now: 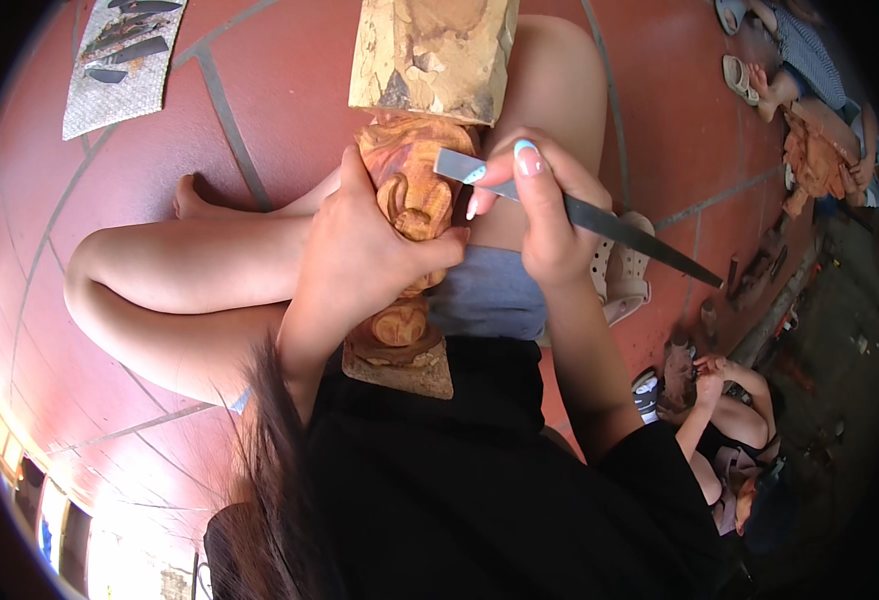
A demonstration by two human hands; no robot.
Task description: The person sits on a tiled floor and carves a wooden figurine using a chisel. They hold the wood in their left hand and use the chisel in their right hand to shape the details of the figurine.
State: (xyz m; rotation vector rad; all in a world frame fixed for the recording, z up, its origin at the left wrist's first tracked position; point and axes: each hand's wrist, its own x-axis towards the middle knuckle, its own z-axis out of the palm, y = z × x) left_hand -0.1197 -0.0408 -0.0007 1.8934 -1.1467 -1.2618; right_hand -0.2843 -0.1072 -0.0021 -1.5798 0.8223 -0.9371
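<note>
A reddish-brown carved wooden figure [424,190] lies lengthwise across my lap, its flat base [399,372] toward my body. Around its near half wraps my left hand [364,250], thumb across the top and fingers on the left side. My right hand [549,210] grips a flat steel chisel [629,232] between thumb and fingers. The bright, square end of that blade is over the figure's far part; whether it touches the wood I cannot tell. Its dark shank narrows to a point at the right. Beyond the figure, a pale, rough wooden block [434,55] meets its far end.
Several dark blades lie on a woven mat [114,100] at the far left, on red tiled floor [149,185]. Pale clogs [624,265] stand right of my leg. Two other people sit at the right, one holding a carving [679,375], with more wood pieces [759,265] nearby.
</note>
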